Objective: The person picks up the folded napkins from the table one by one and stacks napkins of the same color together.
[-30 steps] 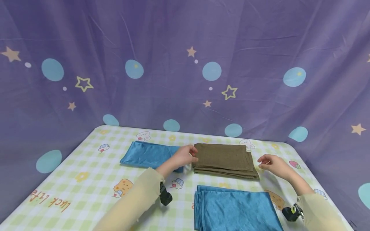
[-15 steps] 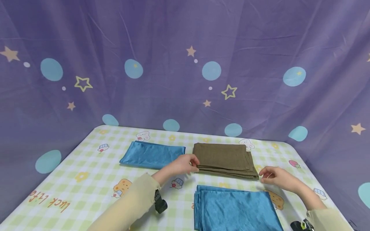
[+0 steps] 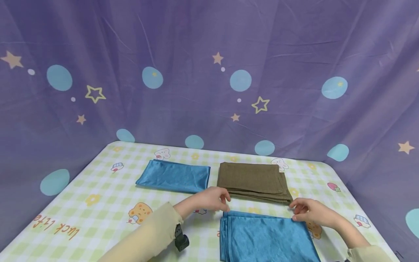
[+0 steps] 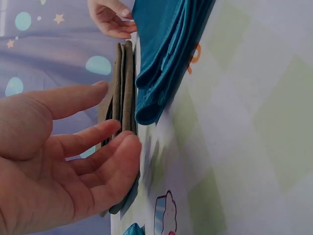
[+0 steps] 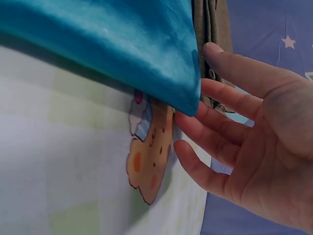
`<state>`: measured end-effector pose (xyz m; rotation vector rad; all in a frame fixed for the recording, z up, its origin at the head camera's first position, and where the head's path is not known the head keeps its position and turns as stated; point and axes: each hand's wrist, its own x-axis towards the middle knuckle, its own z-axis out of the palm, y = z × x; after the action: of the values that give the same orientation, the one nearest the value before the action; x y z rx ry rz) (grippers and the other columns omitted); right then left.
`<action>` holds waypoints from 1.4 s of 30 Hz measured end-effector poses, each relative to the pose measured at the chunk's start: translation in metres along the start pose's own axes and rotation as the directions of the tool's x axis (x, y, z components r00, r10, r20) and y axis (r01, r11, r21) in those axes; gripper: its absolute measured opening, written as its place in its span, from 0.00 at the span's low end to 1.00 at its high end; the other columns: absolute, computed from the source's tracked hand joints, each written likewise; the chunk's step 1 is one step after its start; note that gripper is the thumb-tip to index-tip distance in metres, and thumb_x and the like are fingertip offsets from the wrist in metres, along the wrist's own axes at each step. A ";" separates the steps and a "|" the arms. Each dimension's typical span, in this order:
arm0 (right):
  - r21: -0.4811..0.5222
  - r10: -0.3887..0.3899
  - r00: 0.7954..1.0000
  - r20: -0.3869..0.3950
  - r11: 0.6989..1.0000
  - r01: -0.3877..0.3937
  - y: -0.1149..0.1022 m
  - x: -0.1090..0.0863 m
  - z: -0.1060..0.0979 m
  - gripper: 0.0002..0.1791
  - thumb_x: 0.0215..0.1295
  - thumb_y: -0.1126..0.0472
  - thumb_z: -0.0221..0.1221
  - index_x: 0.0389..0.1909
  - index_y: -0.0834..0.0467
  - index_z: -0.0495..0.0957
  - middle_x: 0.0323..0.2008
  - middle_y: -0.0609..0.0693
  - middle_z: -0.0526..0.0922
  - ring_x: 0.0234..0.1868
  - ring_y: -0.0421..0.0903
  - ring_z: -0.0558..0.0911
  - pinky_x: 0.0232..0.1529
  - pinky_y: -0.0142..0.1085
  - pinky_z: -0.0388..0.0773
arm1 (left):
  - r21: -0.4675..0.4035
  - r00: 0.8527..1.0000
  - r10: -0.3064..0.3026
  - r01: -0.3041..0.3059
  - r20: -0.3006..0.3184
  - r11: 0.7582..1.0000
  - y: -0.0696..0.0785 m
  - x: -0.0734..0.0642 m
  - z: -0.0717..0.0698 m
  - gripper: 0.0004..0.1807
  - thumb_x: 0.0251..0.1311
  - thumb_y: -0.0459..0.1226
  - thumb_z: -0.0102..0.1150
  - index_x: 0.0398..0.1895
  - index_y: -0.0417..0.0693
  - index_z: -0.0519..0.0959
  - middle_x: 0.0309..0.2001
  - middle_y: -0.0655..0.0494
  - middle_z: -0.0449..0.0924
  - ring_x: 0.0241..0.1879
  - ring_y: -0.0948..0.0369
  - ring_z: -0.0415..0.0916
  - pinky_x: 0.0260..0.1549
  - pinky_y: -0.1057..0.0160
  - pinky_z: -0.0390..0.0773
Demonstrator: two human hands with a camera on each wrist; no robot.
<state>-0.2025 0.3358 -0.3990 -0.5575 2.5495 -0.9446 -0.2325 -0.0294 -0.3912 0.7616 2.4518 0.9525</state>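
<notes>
A folded, shiny blue cloth point(image 3: 271, 238) lies at the front of the table. My left hand point(image 3: 211, 199) is just off its far left corner, fingers loosely bent; in the left wrist view a gap shows between the fingertips point(image 4: 131, 142) and the cloth's layered edge point(image 4: 151, 110). At the far right corner is my right hand point(image 3: 315, 213), thumb and fingers spread apart. In the right wrist view its fingertips point(image 5: 186, 122) are right by the blue corner point(image 5: 188, 105); whether they touch it I cannot tell. Neither hand holds anything.
Behind the front cloth lies a stack of folded brown cloth point(image 3: 252, 178). Another folded blue cloth point(image 3: 173, 176) is to its left. All rest on a green checked tablecloth point(image 3: 108, 211) with cartoon prints. A purple curtain point(image 3: 183, 112) with stars hangs behind the table.
Both hands have come back toward the person, from beside the brown stack to the far corners of the front blue cloth. The cloths have not visibly moved.
</notes>
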 end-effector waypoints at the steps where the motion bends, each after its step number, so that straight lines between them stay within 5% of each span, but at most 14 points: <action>1: -0.001 -0.001 1.000 0.001 1.000 0.001 0.000 0.000 0.001 0.20 0.58 0.55 0.60 0.47 0.63 0.73 0.36 0.52 0.77 0.33 0.36 0.75 0.31 0.32 0.72 | 0.001 1.000 -0.007 0.007 0.014 1.000 0.000 -0.001 0.001 0.16 0.51 0.39 0.64 0.42 0.44 0.76 0.29 0.59 0.75 0.23 0.61 0.74 0.22 0.66 0.73; 6: 0.003 -0.025 1.000 0.000 1.000 0.025 0.002 0.002 0.005 0.20 0.58 0.55 0.60 0.47 0.62 0.73 0.35 0.52 0.76 0.31 0.35 0.74 0.30 0.32 0.71 | 0.003 0.997 -0.030 0.030 0.067 1.000 0.002 -0.005 0.005 0.17 0.50 0.40 0.65 0.42 0.45 0.76 0.30 0.59 0.75 0.20 0.56 0.75 0.19 0.67 0.71; 14: 0.053 -0.037 0.999 0.006 0.998 0.037 0.005 0.002 0.008 0.20 0.57 0.56 0.61 0.47 0.63 0.72 0.34 0.53 0.74 0.30 0.37 0.74 0.31 0.32 0.71 | -0.062 0.996 -0.041 0.046 0.080 0.997 0.004 -0.006 0.012 0.15 0.48 0.37 0.66 0.40 0.44 0.77 0.33 0.55 0.74 0.21 0.64 0.70 0.19 0.66 0.73; 18: 0.060 -0.049 0.999 0.012 0.997 0.048 0.004 0.003 0.009 0.21 0.57 0.56 0.61 0.47 0.65 0.72 0.33 0.53 0.75 0.29 0.37 0.74 0.30 0.32 0.71 | -0.010 0.995 -0.047 0.048 0.083 0.999 0.005 -0.004 0.014 0.16 0.47 0.38 0.67 0.40 0.46 0.77 0.33 0.57 0.75 0.20 0.65 0.71 0.20 0.68 0.72; 26: 0.087 -0.046 0.998 0.045 0.995 0.042 0.004 0.003 0.009 0.22 0.55 0.57 0.63 0.46 0.65 0.72 0.32 0.53 0.74 0.28 0.38 0.73 0.30 0.32 0.71 | 0.138 0.998 -0.031 0.023 0.055 0.990 0.007 -0.001 0.021 0.17 0.44 0.40 0.69 0.40 0.51 0.78 0.37 0.59 0.78 0.37 0.65 0.73 0.35 0.69 0.72; 42: 0.039 -0.063 0.997 0.055 0.997 0.060 0.008 0.005 0.011 0.22 0.48 0.58 0.67 0.42 0.63 0.71 0.30 0.51 0.72 0.27 0.36 0.69 0.28 0.32 0.68 | 0.210 0.999 0.024 -0.028 0.023 0.977 0.010 0.002 0.028 0.16 0.41 0.37 0.71 0.36 0.50 0.79 0.32 0.62 0.77 0.32 0.68 0.71 0.34 0.72 0.70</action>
<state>-0.2036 0.3332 -0.4133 -0.6458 2.4726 -0.9814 -0.2153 -0.0086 -0.4042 0.8703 2.5578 0.6966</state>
